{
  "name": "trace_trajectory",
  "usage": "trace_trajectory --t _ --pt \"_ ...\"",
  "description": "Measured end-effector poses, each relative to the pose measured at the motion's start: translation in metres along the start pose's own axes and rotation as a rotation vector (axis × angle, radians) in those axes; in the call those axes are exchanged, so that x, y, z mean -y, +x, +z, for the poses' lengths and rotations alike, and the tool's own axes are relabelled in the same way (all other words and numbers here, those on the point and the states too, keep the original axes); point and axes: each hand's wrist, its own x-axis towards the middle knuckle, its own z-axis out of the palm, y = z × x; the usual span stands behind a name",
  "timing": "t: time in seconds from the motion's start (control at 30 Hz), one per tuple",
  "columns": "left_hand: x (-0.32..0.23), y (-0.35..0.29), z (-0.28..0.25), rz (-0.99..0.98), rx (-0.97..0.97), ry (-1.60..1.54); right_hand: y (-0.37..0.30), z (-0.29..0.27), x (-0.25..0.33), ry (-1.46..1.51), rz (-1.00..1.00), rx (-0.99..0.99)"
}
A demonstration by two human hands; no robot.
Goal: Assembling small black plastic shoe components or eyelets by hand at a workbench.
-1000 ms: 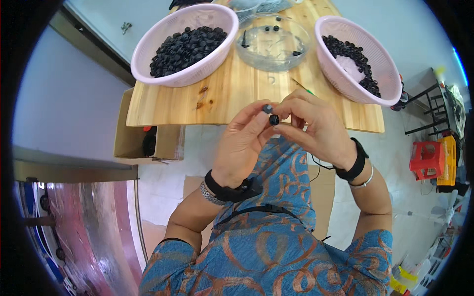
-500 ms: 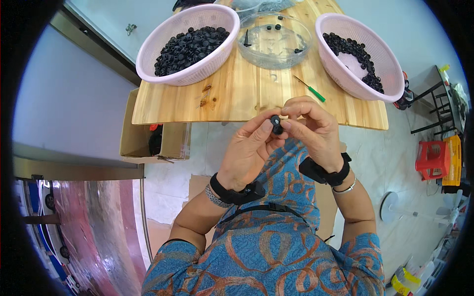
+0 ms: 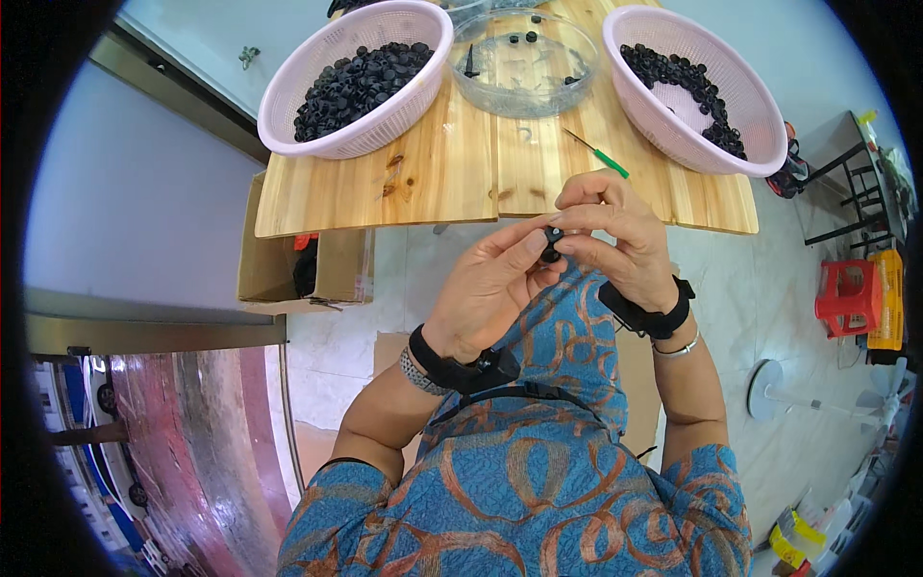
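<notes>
Just off the near edge of the table, my left hand (image 3: 492, 287) pinches a small black round part (image 3: 551, 252) between thumb and fingers. My right hand (image 3: 623, 238) meets it from the other side, thumb and index finger pressed on the same part. A pale spot shows on its upper end, while fingers cover most of the rest. Farther off, a pink basket (image 3: 423, 108) on the left holds a heap of black caps (image 3: 361, 91). Another pink basket (image 3: 639, 130) on the right holds smaller black ring-like pieces (image 3: 673, 72).
Between the baskets stands a clear round tray (image 3: 524, 104) with a few black pieces. A green-handled screwdriver (image 3: 611, 163) lies on the wooden table (image 3: 433, 192). Under the table's left side is a cardboard box (image 3: 344, 269). A red stool (image 3: 848, 300) and a fan (image 3: 766, 389) stand at right.
The view has shifted slightly, so the table sits higher. My right fingers have moved over the part's upper end, and less of the part shows.
</notes>
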Motion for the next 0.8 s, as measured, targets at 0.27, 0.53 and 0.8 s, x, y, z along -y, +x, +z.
trace_trajectory --t 0.27,0.53,0.8 --pt "0.003 0.002 0.000 -0.039 0.058 -0.004 -0.011 0.000 0.003 0.257 0.204 -0.005" --pt "0.003 0.001 -0.001 -0.150 0.068 -0.045 -0.018 -0.003 -0.007 0.382 0.162 0.041" --pt "0.009 0.002 0.000 -0.137 0.022 -0.022 -0.018 0.004 -0.009 0.356 0.080 -0.023"
